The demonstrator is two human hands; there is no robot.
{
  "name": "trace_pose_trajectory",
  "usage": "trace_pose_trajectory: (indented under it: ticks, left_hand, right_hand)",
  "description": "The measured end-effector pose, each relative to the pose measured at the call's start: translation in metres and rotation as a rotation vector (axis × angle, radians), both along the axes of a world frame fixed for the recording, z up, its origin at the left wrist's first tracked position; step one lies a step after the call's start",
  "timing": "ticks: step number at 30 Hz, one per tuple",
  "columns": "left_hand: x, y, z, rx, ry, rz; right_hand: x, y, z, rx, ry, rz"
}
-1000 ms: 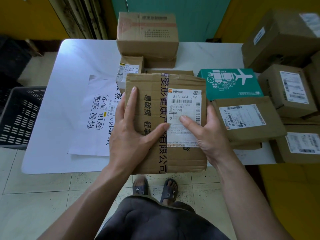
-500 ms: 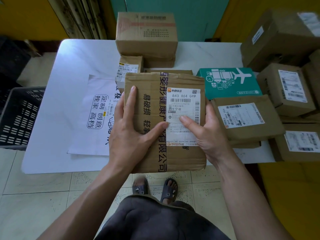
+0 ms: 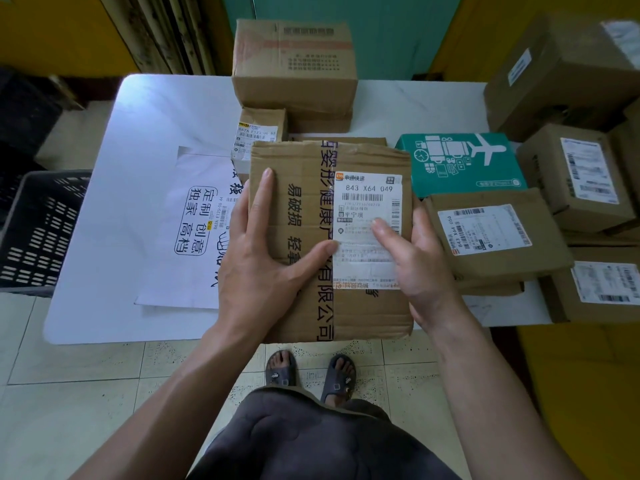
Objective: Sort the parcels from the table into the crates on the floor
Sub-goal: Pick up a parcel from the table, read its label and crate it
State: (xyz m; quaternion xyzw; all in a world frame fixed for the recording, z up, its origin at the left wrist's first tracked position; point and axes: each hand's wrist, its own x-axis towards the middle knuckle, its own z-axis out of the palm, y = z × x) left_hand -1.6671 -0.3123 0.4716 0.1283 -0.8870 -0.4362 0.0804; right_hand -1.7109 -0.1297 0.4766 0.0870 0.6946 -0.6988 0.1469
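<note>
One parcel point(image 3: 363, 157) held by left hand point(image 3: 266, 258) and right hand point(image 3: 420, 265), fingers point(image 3: 265, 192) clamped on it. Many boxes point(image 3: 495, 237) on the bench point(image 3: 156, 133) await sorting.

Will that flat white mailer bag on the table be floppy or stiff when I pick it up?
Probably floppy: the flat white mailer bag lies thin against the white table. Likely light for its size. Its smooth skin may slip.

I'm holding a taped cardboard parcel point(image 3: 298, 202) above the table's point(image 3: 138, 168) near edge, left hand point(image 3: 259, 271) gripping its left side, right hand point(image 3: 422, 268) its right, thumb resting on the label point(image 3: 367, 202).
</note>
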Motion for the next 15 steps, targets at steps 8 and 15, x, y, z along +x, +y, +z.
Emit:
trace_pose_trajectory:
  ticks: [8,15]
  left_hand:
    - [-0.0003,0.0004,0.0000,0.002,-0.001,0.003]
    - [-0.0027,0.0000,0.0011,-0.005,-0.010,-0.001]
  right_hand:
    - [0.0002,0.0024,-0.0005,-0.059,-0.002,0.021]
    - [-0.0005,0.0063,-0.0034,-0.041,0.012,0.071]
